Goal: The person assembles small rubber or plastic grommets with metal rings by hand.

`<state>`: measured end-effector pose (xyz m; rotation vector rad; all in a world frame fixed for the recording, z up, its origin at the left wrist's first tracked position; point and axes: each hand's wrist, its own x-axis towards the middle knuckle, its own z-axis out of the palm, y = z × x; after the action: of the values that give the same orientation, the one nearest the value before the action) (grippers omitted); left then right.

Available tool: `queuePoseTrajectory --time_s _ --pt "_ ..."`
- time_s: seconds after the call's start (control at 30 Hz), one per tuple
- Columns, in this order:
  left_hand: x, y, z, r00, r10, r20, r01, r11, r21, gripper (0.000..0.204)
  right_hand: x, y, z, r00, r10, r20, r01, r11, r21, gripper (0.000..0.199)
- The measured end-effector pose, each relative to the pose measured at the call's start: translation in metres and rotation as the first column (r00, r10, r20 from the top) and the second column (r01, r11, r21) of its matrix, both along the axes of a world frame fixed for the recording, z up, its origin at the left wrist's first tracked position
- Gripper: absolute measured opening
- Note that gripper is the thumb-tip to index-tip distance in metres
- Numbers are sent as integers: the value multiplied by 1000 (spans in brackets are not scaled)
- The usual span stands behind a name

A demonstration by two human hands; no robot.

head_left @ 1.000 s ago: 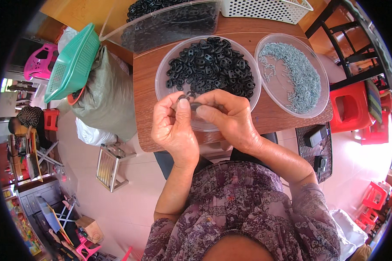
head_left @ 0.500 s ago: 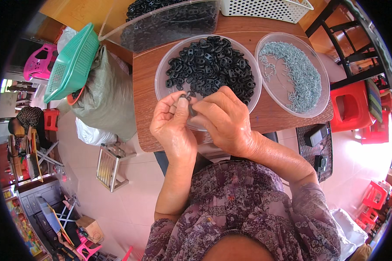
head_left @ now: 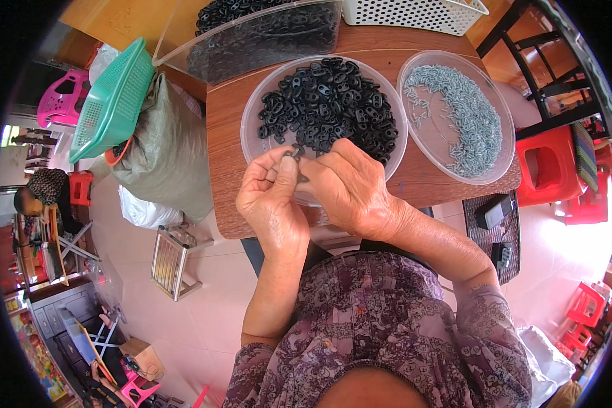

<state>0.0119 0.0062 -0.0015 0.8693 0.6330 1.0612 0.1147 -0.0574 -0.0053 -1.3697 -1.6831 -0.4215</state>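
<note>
My left hand [head_left: 275,204] is closed, pinching a small black two-holed clip [head_left: 294,151] between thumb and fingers. Against it, my right hand [head_left: 353,187] is closed too, its thumb and fingertips drawn together at the clip's right side. Whatever lies between those right fingertips is hidden. Both hands are over the near rim of a round clear tub [head_left: 249,129] heaped with black clips [head_left: 333,102] of the same kind. To its right, a second clear tub [head_left: 442,153] contains many small silvery screws [head_left: 472,119].
Behind the tubs are a clear bin [head_left: 265,47] of black pieces and a white perforated basket [head_left: 415,15]. All stand at a brown wooden table [head_left: 228,170]. Left are a green basket [head_left: 112,102], a bulging sack [head_left: 170,156] and a metal stool [head_left: 173,262]. Red stools [head_left: 547,163] stand right.
My right hand has closed in on the clip, its fingers tucking tighter and turning slightly. The left hand keeps its pinch, shifted barely to the right.
</note>
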Motion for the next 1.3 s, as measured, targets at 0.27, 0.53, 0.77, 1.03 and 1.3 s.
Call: queuePoseTrajectory --time_s 0.27,0.53,0.77,1.03,1.3 --pt "-2 -2 4 1000 -10 -14 10 1000 10 8 0 -7 7 893 -33 -449 -39 988 -150 18" --pt "-3 -7 9 995 -30 -93 37 997 74 13 15 -8 22 226 -85 -970 -450 874 -181 13" --pt "-9 -9 12 985 -32 -169 54 991 125 17 19 -8 18 62 -172 -983 -483 857 -180 19" --pt "-8 -17 12 977 -23 -210 54 988 142 18 19 -9 10 -45 -145 -988 -483 869 -105 17" --pt "-7 -19 10 951 58 -303 21 968 252 16 19 -9 8 -41 -141 -989 -487 867 -103 15"
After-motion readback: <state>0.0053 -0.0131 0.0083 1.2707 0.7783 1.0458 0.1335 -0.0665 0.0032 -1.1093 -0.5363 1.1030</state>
